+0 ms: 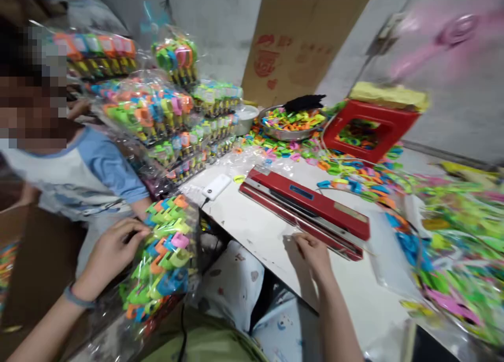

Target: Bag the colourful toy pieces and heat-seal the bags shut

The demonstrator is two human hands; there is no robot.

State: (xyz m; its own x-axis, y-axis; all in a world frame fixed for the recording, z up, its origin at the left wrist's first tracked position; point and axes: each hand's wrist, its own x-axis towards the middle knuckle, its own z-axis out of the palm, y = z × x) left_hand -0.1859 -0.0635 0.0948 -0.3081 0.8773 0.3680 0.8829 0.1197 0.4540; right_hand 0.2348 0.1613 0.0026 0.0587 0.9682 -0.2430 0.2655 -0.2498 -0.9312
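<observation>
Across the white table (252,231), the red heat sealer (305,199) runs lengthwise from far left to near right. Left of it, over the table's near edge, the clear bag of coloured plastic pieces (165,257) slants from far right to near left. Nearer to it, the left hand (114,246) pinches its left edge; the right hand (315,249), fingertips together beside the sealer's near edge, may hold something thin, I cannot tell.

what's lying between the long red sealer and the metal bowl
Loose colourful plastic pieces and some clear film lie on the white table between the metal bowl and the long red sealer, in the head view.
</observation>
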